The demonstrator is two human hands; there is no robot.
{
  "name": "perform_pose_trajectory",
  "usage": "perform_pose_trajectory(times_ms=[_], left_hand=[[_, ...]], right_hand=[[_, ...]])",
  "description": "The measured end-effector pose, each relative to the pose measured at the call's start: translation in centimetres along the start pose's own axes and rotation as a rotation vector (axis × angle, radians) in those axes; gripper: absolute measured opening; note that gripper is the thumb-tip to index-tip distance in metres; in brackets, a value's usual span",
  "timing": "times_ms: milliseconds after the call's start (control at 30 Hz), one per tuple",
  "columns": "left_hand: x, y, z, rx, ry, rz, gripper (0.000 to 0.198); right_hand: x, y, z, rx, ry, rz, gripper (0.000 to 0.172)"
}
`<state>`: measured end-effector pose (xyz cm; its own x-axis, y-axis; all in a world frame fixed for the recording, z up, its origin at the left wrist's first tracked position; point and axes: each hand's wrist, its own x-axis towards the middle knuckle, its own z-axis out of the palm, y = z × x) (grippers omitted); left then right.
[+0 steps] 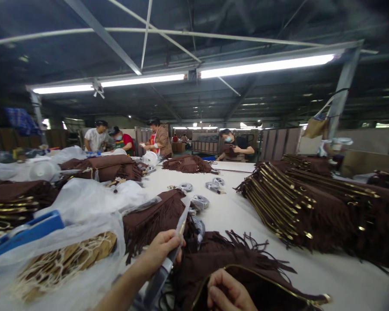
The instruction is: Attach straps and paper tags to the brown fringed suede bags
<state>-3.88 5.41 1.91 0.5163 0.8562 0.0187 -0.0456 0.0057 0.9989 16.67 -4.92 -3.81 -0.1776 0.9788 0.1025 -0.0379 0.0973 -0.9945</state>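
My left hand [164, 250] is closed on a strap wrapped in clear plastic [158, 276], whose loose plastic end sticks up above the fingers. At the bottom centre, a dark brown fringed bag [210, 259] lies on the white table with its gold zipper open. My right hand [228, 291] is at that opening with its fingers curled; whatever they may hold is hidden. Just beyond my left hand lies another fringed brown bag [155, 216]. Beside it are plastic-wrapped coiled straps [200, 202].
Stacked brown bags with gold zippers [278, 203] stand at the right. At the left are a plastic bag of brown paper and cords [68, 263] and a blue tool [26, 233]. Several people work beyond the table [227, 216].
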Motion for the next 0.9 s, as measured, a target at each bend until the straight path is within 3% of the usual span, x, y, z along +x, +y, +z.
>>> perform_pose_trajectory(times_ms=[267,500,767,833,900], left_hand=[[1.4,0.1,-0.2,-0.339,0.035,0.205,0.053],[-0.6,0.3,1.4,-0.421,-0.043,0.205,0.044],[-1.4,1.8,2.2,-0.516,-0.216,0.374,0.035],[-1.4,1.5,2.4,-0.526,-0.250,0.413,0.035],[-1.4,1.0,2.6,-0.535,-0.285,0.439,0.035]], right_hand=[[-0.5,-0.7,0.7,0.070,0.023,0.049,0.052],[-0.2,-0.9,1.7,0.017,0.062,0.075,0.051],[-0.7,-2.4,2.8,-0.021,0.087,0.030,0.035],[-0.8,-2.4,2.8,0.049,0.096,0.019,0.040],[-0.8,-2.3,2.8,0.116,0.099,0.021,0.057]])
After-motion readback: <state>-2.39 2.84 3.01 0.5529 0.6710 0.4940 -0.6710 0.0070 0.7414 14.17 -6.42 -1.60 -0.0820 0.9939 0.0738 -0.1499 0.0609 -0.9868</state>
